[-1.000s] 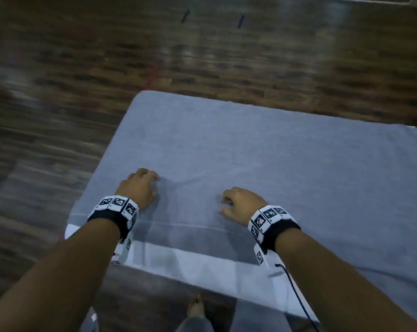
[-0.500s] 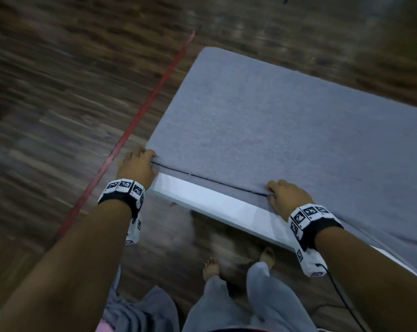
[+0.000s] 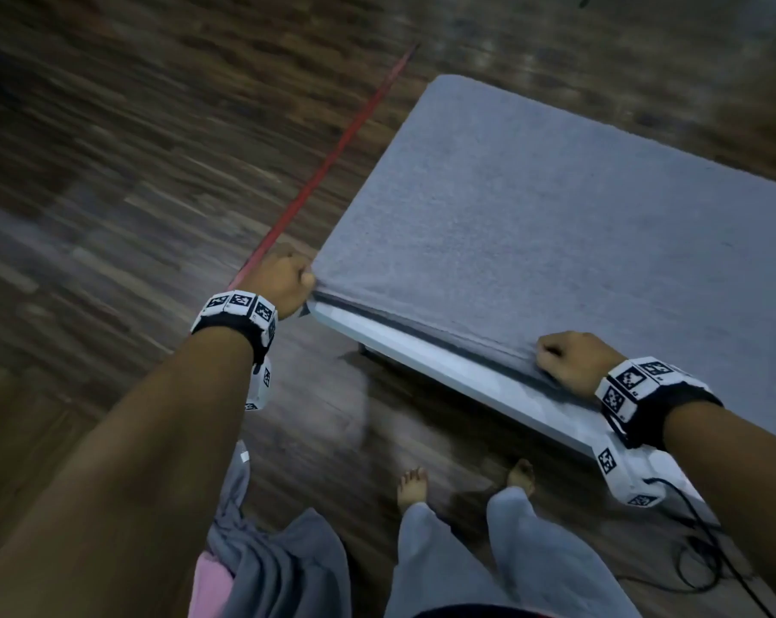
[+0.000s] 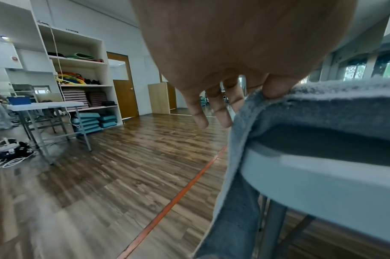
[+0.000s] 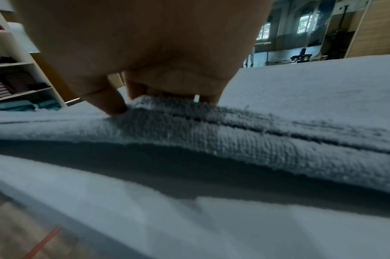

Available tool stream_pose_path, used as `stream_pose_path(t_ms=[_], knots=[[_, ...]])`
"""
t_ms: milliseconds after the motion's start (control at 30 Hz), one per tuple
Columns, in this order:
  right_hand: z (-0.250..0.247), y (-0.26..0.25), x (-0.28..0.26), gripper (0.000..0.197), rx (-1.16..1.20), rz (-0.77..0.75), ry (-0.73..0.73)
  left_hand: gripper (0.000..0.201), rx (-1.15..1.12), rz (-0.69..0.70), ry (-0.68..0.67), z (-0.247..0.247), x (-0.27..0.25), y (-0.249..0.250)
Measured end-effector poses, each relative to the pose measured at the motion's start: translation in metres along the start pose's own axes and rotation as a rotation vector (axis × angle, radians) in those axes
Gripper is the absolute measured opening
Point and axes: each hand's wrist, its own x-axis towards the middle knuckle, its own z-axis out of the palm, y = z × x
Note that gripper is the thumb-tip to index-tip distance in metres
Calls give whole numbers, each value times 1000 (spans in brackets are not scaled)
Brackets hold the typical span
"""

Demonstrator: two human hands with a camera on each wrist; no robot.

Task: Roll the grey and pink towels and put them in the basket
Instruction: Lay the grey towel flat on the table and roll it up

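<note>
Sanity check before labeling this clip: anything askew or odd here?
Mostly fine. The grey towel lies flat on the white table, with the left hand and right hand pinching its near edge. One oddity: grey and pink cloth hangs bunched by the person's left side, off the table.

Towel (image 3: 555,243) spread on table (image 3: 444,372), near edge folded; left hand (image 3: 283,283) at its left corner, right hand (image 3: 571,361) further right.

Left hand (image 3: 283,283): at 10 o'clock, arm outstretched, thumb and forefinger pinched the grey towel's (image 3: 555,243) near corner.
Right hand (image 3: 571,361): at 3 o'clock, knuckles up, fingers curled, gripped towel's near edge.
</note>
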Motion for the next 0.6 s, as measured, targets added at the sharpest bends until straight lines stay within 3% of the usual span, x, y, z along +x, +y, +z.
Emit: stream_pose_path(t_ms=[100,200,300,467,600], knots=[[12,-14,-4,37,15,12,-98,24,73,-79,-173,9,-17,-10],[26,-21,-9,35,19,15,-205,25,143,-185,-324,24,-37,-12],[35,-20,-11,32,-19,4,-154,22,106,-173,-231,33,-50,-9],[37,-2,-11,29,-58,15,-5,21,44,83,29,42,-58,31],[30,24,-24,20,-34,64,116,25,82,265,51,59,-53,97]])
